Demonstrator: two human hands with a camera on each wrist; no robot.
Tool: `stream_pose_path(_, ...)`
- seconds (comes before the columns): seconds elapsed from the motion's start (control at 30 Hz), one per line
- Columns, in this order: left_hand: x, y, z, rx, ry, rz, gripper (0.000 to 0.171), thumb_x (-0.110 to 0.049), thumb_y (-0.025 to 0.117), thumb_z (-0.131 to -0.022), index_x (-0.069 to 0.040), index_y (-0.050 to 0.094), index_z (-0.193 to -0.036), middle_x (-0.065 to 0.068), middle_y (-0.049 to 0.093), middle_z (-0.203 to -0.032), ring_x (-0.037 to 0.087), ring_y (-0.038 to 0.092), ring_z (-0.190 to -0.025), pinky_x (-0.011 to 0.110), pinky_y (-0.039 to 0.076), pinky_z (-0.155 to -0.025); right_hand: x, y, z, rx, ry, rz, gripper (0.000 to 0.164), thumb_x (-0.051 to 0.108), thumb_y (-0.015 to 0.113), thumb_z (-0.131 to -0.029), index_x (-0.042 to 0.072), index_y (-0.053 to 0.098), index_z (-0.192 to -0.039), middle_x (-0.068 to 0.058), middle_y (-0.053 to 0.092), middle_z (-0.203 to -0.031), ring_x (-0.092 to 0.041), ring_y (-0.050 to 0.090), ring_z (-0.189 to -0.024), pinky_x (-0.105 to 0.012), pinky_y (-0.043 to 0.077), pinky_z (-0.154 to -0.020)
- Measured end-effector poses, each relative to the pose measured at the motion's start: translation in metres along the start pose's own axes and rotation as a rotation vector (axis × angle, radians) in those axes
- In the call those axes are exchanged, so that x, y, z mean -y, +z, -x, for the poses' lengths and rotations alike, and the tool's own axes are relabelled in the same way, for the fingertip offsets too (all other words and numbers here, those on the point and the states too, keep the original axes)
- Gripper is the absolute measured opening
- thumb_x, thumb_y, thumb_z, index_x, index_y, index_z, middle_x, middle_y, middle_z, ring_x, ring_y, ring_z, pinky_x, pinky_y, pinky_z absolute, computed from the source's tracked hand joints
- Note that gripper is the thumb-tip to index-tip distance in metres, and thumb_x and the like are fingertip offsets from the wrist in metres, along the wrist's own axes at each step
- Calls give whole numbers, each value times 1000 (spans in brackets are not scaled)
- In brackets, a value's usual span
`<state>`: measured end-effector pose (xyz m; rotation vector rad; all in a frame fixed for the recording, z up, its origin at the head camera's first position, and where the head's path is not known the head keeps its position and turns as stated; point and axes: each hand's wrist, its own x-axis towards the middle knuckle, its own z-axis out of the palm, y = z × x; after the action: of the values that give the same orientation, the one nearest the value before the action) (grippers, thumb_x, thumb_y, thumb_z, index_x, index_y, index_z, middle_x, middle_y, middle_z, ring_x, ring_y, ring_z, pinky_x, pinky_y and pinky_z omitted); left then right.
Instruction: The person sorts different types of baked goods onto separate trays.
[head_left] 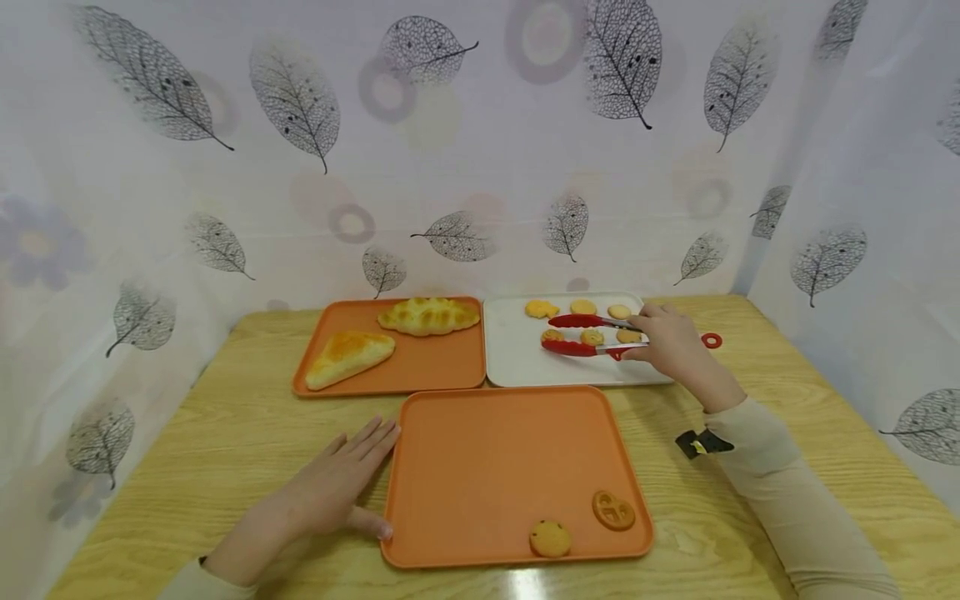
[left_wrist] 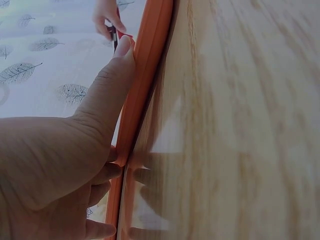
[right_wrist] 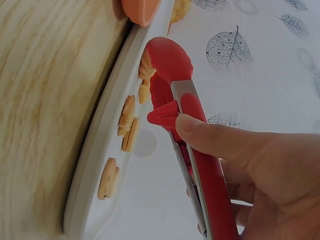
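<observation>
My right hand [head_left: 675, 346] holds a pair of red-tipped metal tongs [right_wrist: 212, 185], thumb on one arm. Their spread tips hang over the white tray [head_left: 513, 362], around a cookie [head_left: 552, 336] at the left of its front row. Several other cookies lie in two rows there, among them a fish-shaped one [head_left: 540, 309]. My left hand [head_left: 322, 492], fingers straight, rests at the left edge of the front orange tray [head_left: 502, 458], its thumb on the rim. On that tray are a round cookie [head_left: 551, 539] and a pretzel-shaped cookie [head_left: 617, 521].
Behind, to the left, a second orange tray [head_left: 427, 367] bears a triangular pastry [head_left: 348, 358] and a long ridged bread [head_left: 429, 317]. It stands beside the white tray. A leaf-printed curtain [head_left: 480, 183] borders the back and sides of the wooden table [head_left: 255, 417].
</observation>
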<state>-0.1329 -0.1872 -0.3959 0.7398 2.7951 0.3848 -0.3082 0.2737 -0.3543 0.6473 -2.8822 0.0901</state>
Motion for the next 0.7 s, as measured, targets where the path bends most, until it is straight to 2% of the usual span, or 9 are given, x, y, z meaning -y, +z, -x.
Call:
stream_pose_path(0.13,1,0,0,3,-1,-5,122,-78,58,-68,-3,16,-156,19,15,-163,40,14,-150,71,23,-110,1,-4,1,-15,-13,-37,62,31,81,-78,-4,62,-126,-25,61,-112,-41,58,-97,-54,50,-77)
stream_pose_path(0.33,-1,-3,1,4,-3,0,122,-78,58,-69,-3,17,-156,19,16,-163,40,14,-150,71,24,-110,3,-16,6,-34,-28,-96,63,28,80,-78,-9,60,-126,-30,57,-121,-46,55,-109,-58,49,-86)
stream_pose_path(0.4,-1,-3,2,4,-3,1,121,-77,58,-69,-3,17,-156,19,16,-163,40,14,-150,71,24,-110,4,-19,8,-49,-40,-110,63,26,81,-78,-9,60,-125,-29,58,-119,-45,55,-107,-56,50,-86)
stream_pose_path(0.5,-1,-2,2,3,-2,-5,121,-77,58,-69,-3,17,-156,19,16,-163,40,15,-150,71,24,-110,5,-24,12,-85,-72,-130,62,25,82,-77,-9,61,-124,-26,59,-112,-40,58,-96,-51,51,-78)
stream_pose_path(0.7,-2,-2,2,7,-5,2,121,-78,57,-69,-3,17,-156,19,15,-163,39,14,-150,71,23,-110,12,-32,28,-158,-166,-148,58,22,86,-71,-8,66,-117,-20,61,-100,-32,55,-85,-45,45,-71)
